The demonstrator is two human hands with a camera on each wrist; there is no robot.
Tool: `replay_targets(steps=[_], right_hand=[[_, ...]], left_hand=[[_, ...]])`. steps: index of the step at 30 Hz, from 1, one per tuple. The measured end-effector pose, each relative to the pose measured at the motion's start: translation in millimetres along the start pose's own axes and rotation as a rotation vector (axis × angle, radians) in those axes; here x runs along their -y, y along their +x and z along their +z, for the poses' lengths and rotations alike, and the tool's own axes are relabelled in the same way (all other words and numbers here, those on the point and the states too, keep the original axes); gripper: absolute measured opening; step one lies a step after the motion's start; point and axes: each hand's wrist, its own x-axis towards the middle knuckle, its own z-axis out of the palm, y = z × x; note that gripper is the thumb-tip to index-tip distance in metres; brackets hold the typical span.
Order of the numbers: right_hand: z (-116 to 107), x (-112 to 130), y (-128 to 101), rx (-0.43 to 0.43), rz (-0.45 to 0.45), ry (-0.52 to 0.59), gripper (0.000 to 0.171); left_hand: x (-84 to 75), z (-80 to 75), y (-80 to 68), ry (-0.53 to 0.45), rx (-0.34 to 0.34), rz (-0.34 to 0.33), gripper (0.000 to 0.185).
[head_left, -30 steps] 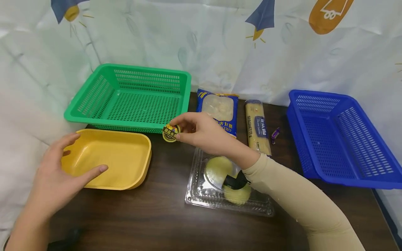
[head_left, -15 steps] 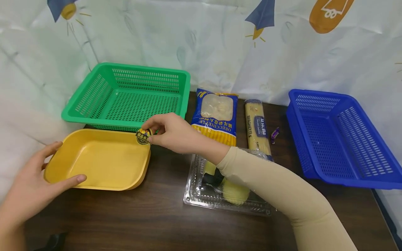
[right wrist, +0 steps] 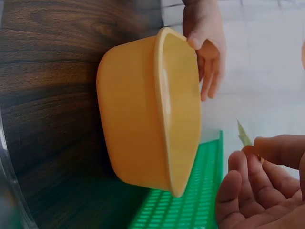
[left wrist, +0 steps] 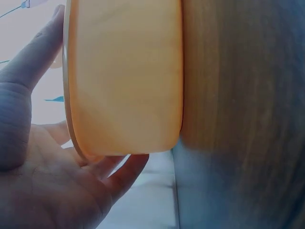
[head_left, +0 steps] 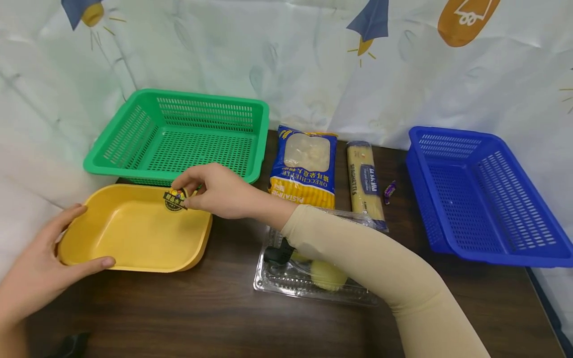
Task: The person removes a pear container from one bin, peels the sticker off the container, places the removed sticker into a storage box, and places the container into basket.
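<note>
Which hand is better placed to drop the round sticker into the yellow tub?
Right. The right hand already pinches the sticker above the yellow tub; the left hand is occupied gripping the tub's near-left rim.

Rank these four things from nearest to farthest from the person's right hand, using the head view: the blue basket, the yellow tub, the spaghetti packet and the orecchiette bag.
1. Yellow tub: directly beneath the right hand, at the left.
2. Orecchiette bag: just to the hand's right.
3. Spaghetti packet: beyond the bag, further right.
4. Blue basket: at the far right edge of the table.
</note>
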Motion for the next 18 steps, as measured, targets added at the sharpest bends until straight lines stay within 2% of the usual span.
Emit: replay_targets(steps=[4, 10, 18], right_hand=[[3, 5, 5, 0.042, -0.004, -0.008, 0.034], [8, 21, 15, 0.062, -0.014, -0.036, 0.034], [25, 36, 33, 0.088, 0.028, -0.084, 0.035]], left_hand=[[5.8, -0.9, 0.5, -0.015, 0.006, 0.025, 0.126], [4.6, -3.7, -1.3, -0.018, 0.028, 0.039, 0.129], [5.8, -6.0, -2.0, -0.015, 0.035, 0.078, 0.129]])
